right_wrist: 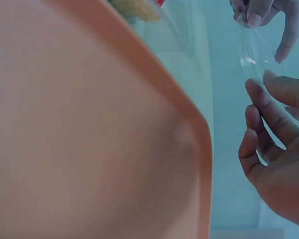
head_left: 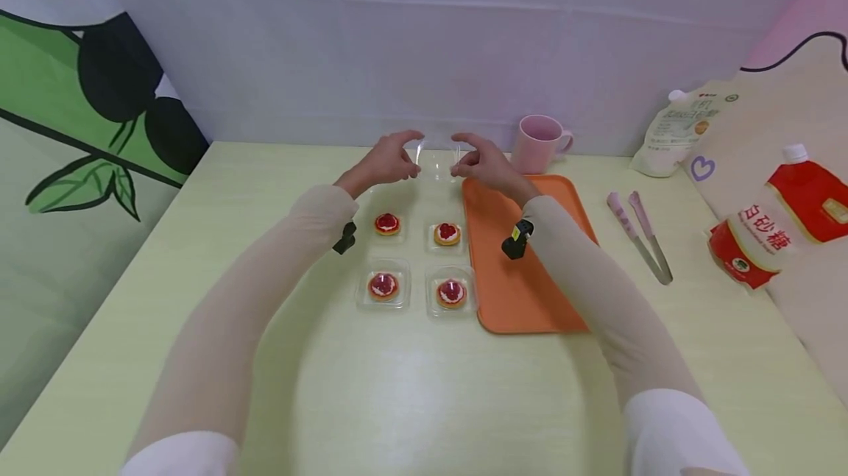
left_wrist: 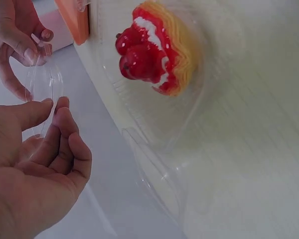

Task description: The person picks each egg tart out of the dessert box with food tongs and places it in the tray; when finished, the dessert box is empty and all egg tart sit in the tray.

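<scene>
A clear lid (left_wrist: pixel 49 82) is held up near the back edge of the table (head_left: pixel 371 402). The left hand (head_left: pixel 394 158) and right hand (head_left: pixel 486 162) pinch its opposite sides between thumb and fingers. The step in hand seems to be handling this lid; the next move probably calls for an even grip, clear of the fruit. Nearer the front edge, four tarts (head_left: pixel 451 293) sit in two rows, the front pair in clear boxes (head_left: pixel 469 277). Just right lies an orange tray (head_left: pixel 523 299), with a pink mug (head_left: pixel 534 148) by its back edge and tongs (head_left: pixel 644 240) beyond its right edge.
</scene>
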`<state>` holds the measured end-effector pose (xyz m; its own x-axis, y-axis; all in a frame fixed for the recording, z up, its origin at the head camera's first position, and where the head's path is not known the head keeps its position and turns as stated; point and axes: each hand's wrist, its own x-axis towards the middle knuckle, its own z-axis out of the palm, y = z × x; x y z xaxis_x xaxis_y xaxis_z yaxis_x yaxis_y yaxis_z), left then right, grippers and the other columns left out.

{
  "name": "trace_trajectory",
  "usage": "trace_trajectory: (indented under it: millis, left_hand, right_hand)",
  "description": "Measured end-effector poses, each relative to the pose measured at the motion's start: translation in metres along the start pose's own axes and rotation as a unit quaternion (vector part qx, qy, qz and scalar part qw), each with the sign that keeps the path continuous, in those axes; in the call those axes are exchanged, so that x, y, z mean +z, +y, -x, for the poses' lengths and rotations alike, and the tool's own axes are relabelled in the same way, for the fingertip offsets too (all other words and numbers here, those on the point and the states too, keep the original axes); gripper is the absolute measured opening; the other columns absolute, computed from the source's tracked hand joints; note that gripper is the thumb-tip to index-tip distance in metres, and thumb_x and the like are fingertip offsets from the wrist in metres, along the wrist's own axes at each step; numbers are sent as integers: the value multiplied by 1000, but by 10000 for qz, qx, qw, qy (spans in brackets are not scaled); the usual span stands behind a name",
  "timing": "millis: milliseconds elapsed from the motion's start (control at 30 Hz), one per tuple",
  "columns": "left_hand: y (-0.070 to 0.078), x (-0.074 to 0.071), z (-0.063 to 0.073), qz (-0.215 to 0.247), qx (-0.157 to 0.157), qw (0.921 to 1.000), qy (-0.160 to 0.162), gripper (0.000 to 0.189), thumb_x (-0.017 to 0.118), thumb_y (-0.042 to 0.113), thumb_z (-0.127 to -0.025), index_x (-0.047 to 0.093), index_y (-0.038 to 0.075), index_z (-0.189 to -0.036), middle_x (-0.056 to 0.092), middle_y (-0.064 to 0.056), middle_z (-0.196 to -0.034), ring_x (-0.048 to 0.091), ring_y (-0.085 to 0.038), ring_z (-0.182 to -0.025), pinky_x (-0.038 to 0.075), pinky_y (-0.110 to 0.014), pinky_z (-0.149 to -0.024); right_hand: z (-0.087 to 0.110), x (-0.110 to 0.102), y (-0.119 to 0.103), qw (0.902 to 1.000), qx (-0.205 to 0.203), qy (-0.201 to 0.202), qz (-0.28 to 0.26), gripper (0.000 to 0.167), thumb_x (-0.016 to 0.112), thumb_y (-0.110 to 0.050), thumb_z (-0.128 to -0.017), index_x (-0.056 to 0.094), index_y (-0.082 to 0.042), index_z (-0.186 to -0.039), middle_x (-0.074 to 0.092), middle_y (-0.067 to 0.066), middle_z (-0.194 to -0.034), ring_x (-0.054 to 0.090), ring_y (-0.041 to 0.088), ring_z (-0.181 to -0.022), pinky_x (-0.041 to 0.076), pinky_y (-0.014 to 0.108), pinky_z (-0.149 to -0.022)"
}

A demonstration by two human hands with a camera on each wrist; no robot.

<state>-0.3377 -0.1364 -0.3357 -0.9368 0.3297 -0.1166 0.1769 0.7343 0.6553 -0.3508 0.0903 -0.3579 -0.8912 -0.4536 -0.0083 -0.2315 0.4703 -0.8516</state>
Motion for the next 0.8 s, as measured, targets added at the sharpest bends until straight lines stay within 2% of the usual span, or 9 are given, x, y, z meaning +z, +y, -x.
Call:
trace_trajectory:
  millis: [167,367,500,633,800]
  left_hand:
    - [-5,7,-5,-53,4,9998,-168,69,63,8,-96,31,11,-156,71,-22,-111,69,-34,-99,55,-40,-84]
    - [-6,10,-7,-188,-57,9994,-297,67,63,8,-97,31,9,-156,72,-22,-109,69,-34,-97,55,-40,-84]
    - [-6,14,-10,-374,-251,9978,-479,67,64,10,-96,32,8,-155,73,-19,-108,69,-31,-95,55,-37,-83]
    - [-6,17,-11,-520,-435,9967,-446,67,65,10,-95,33,7,-154,74,-17,-104,69,-28,-92,54,-35,-82]
    - [-4,19,-11,-780,-385,9953,-437,67,66,11,-95,34,4,-153,75,-16,-102,70,-26,-90,53,-34,-82]
  right_hand:
    - [-5,0,7,9993,226,-95,282,58,65,-12,-96,43,-13,-150,61,18,-105,57,39,-99,51,47,-96]
    - [-10,-1,10,9983,199,-89,544,56,66,-12,-96,47,-10,-148,62,17,-103,56,37,-96,51,42,-92]
    - [-10,0,13,9967,249,-120,762,54,67,-13,-95,49,-10,-146,62,16,-102,55,32,-93,52,34,-88]
    - [-12,3,16,9962,216,-99,832,53,68,-13,-95,51,-10,-144,61,15,-100,54,27,-90,51,28,-82]
    - [-15,5,19,9942,142,-135,1059,50,69,-12,-94,55,-8,-141,62,16,-100,53,26,-88,47,26,-77]
